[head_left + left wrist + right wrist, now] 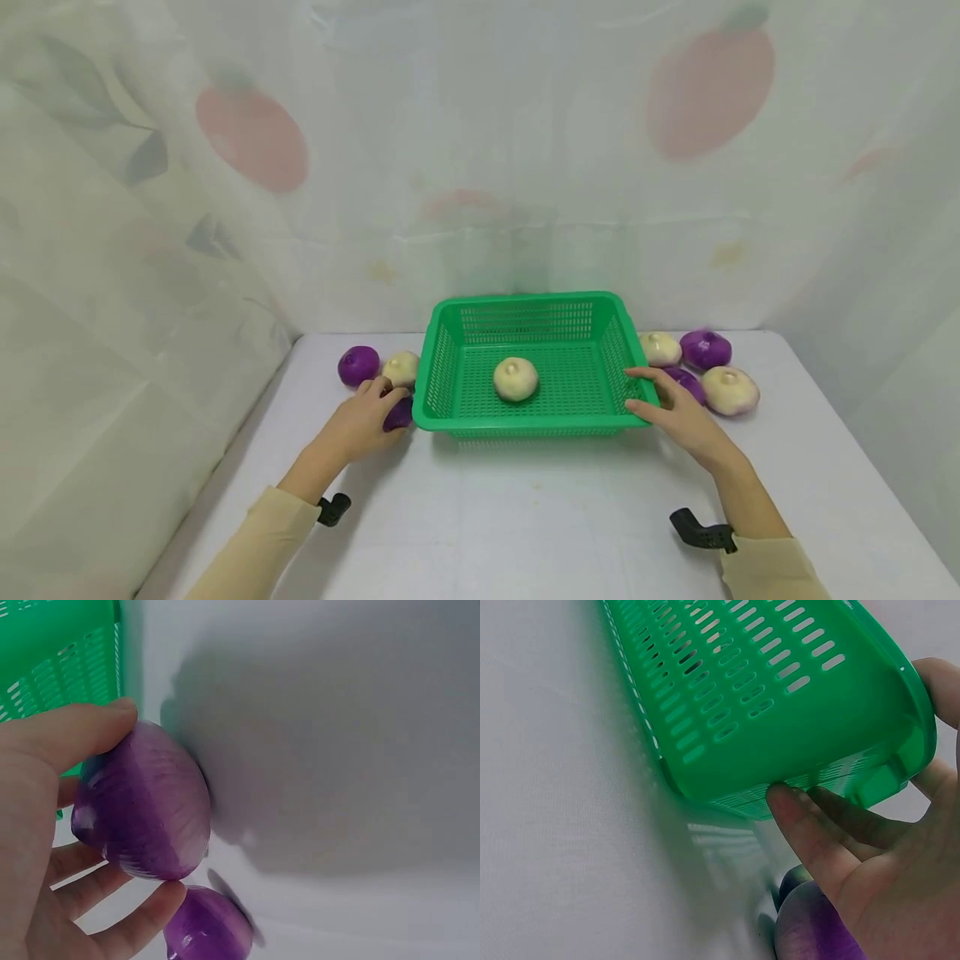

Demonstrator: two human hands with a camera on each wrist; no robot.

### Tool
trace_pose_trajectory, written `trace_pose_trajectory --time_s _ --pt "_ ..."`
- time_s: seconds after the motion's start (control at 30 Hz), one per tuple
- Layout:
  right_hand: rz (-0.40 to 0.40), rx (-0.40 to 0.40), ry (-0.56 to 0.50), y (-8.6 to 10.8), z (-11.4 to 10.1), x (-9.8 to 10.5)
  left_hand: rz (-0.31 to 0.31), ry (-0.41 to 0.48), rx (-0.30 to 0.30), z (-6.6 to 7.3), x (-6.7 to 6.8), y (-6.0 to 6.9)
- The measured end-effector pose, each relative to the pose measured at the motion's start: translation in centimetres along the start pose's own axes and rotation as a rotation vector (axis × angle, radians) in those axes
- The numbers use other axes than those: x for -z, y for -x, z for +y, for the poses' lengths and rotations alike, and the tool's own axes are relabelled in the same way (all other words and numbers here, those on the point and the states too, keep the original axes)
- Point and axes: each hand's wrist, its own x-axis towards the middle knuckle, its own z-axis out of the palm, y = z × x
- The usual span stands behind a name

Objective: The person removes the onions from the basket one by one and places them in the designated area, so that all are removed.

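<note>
In the head view my left hand [367,421] grips a purple onion [398,413] beside the basket's left end. The left wrist view shows thumb and fingers spread around this glossy onion [146,802], which has a paler pink band. At the opposite end, my right hand [686,421] holds the near right corner of the green slotted basket [525,422]. Some of its fingers lie over the rim, while others press the outer wall of the basket [795,735]. One whitish, onion-shaped vegetable [515,379] lies inside the basket, left of its middle.
Left of the basket lie another purple onion [358,366] and a whitish one [401,368]. Right of it sit purple onions [705,349] and whitish ones [730,391], close together. A patterned curtain [480,167] hangs behind the white table [525,517].
</note>
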Motion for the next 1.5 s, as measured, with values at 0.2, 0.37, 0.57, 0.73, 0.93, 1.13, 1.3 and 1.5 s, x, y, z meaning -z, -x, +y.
trace_pose_trajectory --time_s 0.2,0.37,0.57,0.73,0.93,1.13,1.3,1.5 --pt "0.004 0.016 0.026 -0.3 -0.1 0.0 0.028 0.021 0.012 -0.3 0.3 0.1" --pt "0.002 0.016 0.026 -0.2 0.0 0.0 0.022 0.029 -0.001 -0.2 1.5 -0.2" --pt "0.007 0.010 0.013 0.1 0.0 0.1 0.109 0.005 -0.099 0.1 3.7 -1.8" --pt "0.007 0.008 0.005 0.2 -0.1 0.2 0.188 0.003 -0.153 1.4 6.0 -3.3" --pt "0.002 0.003 0.009 0.1 0.0 0.0 0.214 0.019 -0.201 3.9 8.1 -4.3" --pt "0.006 0.006 0.008 0.0 -0.2 0.1 0.194 0.020 -0.279 6.9 8.8 -5.9" --pt "-0.003 -0.003 0.018 0.2 -0.2 0.1 0.115 -0.028 -0.313 9.4 8.6 -7.2" --pt "-0.004 -0.002 0.011 0.2 -0.2 0.0 -0.025 -0.069 -0.291 11.8 7.9 -9.0"
